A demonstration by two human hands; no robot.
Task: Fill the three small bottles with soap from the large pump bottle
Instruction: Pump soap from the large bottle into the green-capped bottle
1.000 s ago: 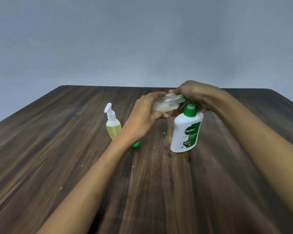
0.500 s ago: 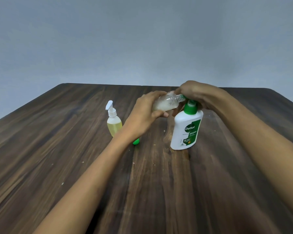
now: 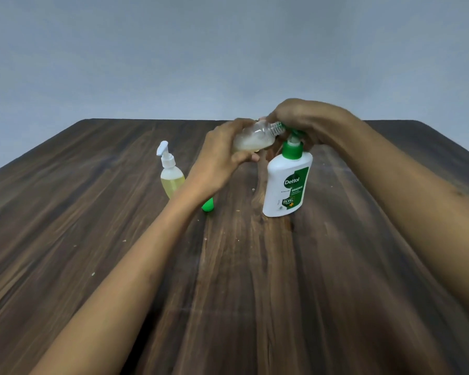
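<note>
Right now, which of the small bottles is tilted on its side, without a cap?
The clear small bottle that the left hand holds at the pump nozzle. The yellow-filled bottle stands upright, capped.

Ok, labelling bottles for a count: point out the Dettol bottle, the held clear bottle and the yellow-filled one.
Dettol bottle (image 3: 287, 185), head view, white body.
Clear bottle (image 3: 255, 138), head view, belly.
Yellow-filled bottle (image 3: 172, 181), head view, body.

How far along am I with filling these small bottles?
Looks done: the capped small bottle holds yellow soap. In hand: the left hand tilts a clear bottle, partly filled, at the Dettol pump bottle under the right hand. Left: topping it up. The green item is mostly hidden.
</note>
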